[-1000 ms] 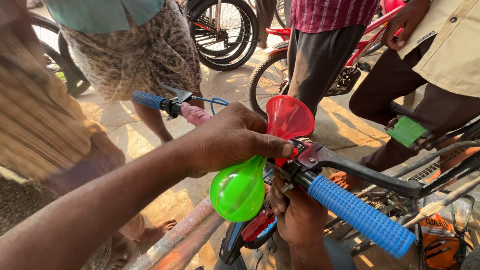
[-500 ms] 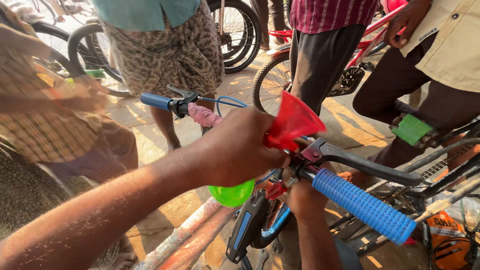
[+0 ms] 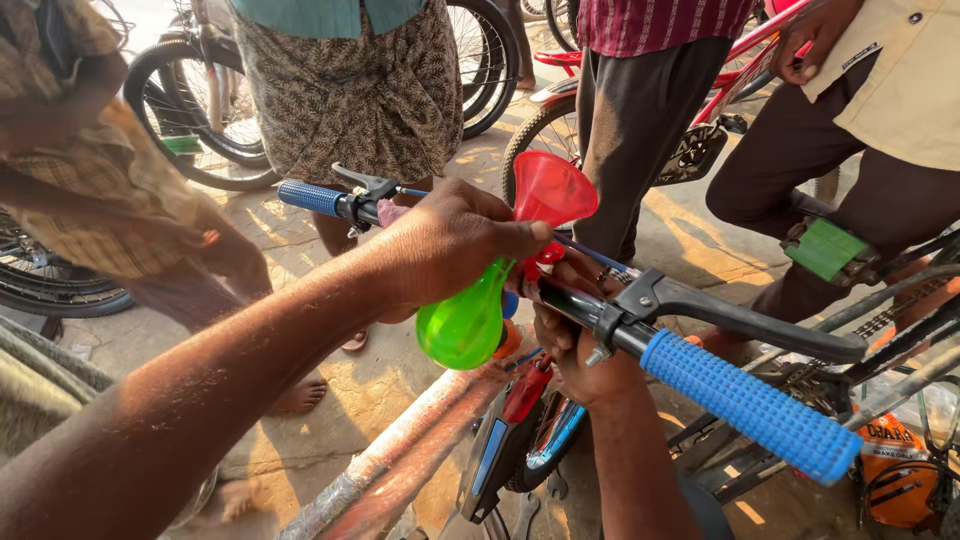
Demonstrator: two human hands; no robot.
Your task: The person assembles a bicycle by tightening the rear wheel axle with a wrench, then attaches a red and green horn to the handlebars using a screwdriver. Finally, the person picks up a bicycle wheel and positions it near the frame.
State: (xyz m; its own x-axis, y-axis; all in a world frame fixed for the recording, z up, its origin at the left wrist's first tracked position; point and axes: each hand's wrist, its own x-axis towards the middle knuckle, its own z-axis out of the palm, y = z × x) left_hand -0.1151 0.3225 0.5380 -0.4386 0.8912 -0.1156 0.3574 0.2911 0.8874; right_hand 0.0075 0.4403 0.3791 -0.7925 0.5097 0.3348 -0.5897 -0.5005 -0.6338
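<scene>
- Head view, only one. Left hand [image 3: 450, 245] comes in from the lower-left corner, fingers clamped on the neck of a toy horn [image 3: 505, 270]: red bell [image 3: 550, 190] pointing up, green squeeze bulb [image 3: 462, 325] hanging below.
- Horn sits right at the middle of the handlebar [image 3: 590, 310], touching it near the stem.
- Right hand [image 3: 575, 340] reaches up from the bottom edge, under the bar just beside the horn. Fingers curl around the bar and horn mount; mostly hidden by the horn and bar, so can't tell how tight the grip is.
- Bar ends: near blue grip [image 3: 750, 405] toward the lower-right corner, with the brake lever [image 3: 740, 315] running just above it. Far blue grip [image 3: 312, 198] at upper left, with its own lever [image 3: 365, 182].
- Bike frame tube [image 3: 400, 455] drops toward the bottom edge, below the green bulb.
- Room is tight. Three people stand close along the far side of the bar: patterned shorts [image 3: 350, 90] top centre, dark trousers [image 3: 640, 110] just behind the red bell, brown trousers [image 3: 800, 170] top right.
- A crouching person in a checked shirt [image 3: 90, 190] fills the left edge.
- Green pedal [image 3: 825, 248] of another bike on the right. Wheels [image 3: 190, 110] along the top edge.
- Open floor [image 3: 290, 240] only at centre left, between the far grip and the forearm.
</scene>
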